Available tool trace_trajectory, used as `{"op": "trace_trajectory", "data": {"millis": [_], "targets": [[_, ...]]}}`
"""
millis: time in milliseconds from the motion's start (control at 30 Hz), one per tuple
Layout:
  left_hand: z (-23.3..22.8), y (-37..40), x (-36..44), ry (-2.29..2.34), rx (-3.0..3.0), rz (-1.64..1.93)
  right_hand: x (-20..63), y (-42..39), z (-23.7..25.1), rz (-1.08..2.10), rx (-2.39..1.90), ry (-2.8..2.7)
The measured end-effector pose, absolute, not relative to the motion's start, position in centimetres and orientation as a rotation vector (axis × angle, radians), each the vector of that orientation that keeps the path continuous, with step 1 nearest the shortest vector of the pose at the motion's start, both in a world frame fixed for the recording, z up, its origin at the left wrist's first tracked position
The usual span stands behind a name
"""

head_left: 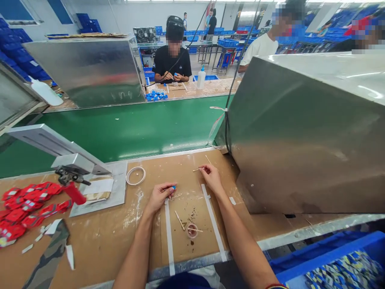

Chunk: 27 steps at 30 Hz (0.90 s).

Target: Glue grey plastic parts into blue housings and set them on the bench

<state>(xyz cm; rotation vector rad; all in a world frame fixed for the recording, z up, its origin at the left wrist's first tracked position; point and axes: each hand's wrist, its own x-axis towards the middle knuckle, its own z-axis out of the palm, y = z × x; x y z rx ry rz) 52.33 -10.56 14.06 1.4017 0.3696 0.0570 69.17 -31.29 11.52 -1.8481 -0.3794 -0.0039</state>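
Grip of the left hand [159, 196] is narrow, pinching a small blue piece [173, 187] over the brown cardboard-covered surface [150, 224]; the right hand [211, 176] pinches 1 thin pale stick [196, 170], apart from the piece. Good handling probably means keeping the piece steady, its exposed part clear of the fingertips, the stick held lightly, and both hands away from the small clear round cup [191, 235] nearer the body.
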Motion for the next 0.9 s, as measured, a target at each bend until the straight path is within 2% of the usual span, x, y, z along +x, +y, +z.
{"op": "trace_trajectory", "data": {"millis": [200,500,900], "targets": [[13.1,-10.9,52.5,0.342,1.189,0.074,66.4,-29.7,13.2,0.167,-1.721,-0.576],[12.4,-12.1,52.7,0.281,1.082,0.017,62.0,-28.0,15.0,0.192,-1.616,-0.515],[11.7,-12.1,53.1,0.277,1.101,-0.013,61.1,-27.9,15.3,0.227,-1.664,-0.562]]}}
